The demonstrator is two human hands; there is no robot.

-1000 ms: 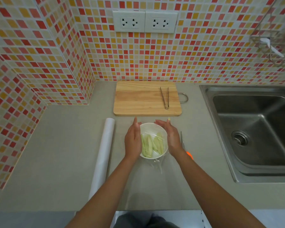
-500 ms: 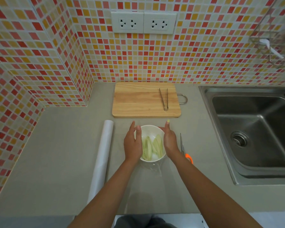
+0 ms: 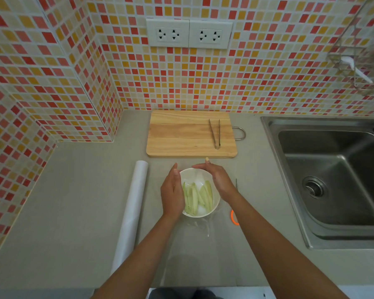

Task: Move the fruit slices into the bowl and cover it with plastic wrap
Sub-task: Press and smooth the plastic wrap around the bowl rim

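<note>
A small white bowl (image 3: 215,209) stands on the grey counter in front of me, with several pale green fruit slices (image 3: 198,197) lying in it. Clear plastic wrap (image 3: 200,226) is stretched over the bowl and bunches on the counter at its near side. My left hand (image 3: 173,192) lies flat against the bowl's left side. My right hand (image 3: 217,180) curves over the far right rim, fingers pressing the wrap down. The roll of plastic wrap (image 3: 132,212) lies lengthwise to the left of the bowl.
A wooden cutting board (image 3: 181,134) sits behind the bowl with metal tongs (image 3: 216,133) on its right part. Scissors with an orange handle (image 3: 234,216) lie right of the bowl, partly under my right forearm. A steel sink (image 3: 333,180) fills the right side. Tiled walls close the left and back.
My right hand has slid from the bowl's right side round to its far rim. My left hand stays on the left side. The bowl has not moved.
</note>
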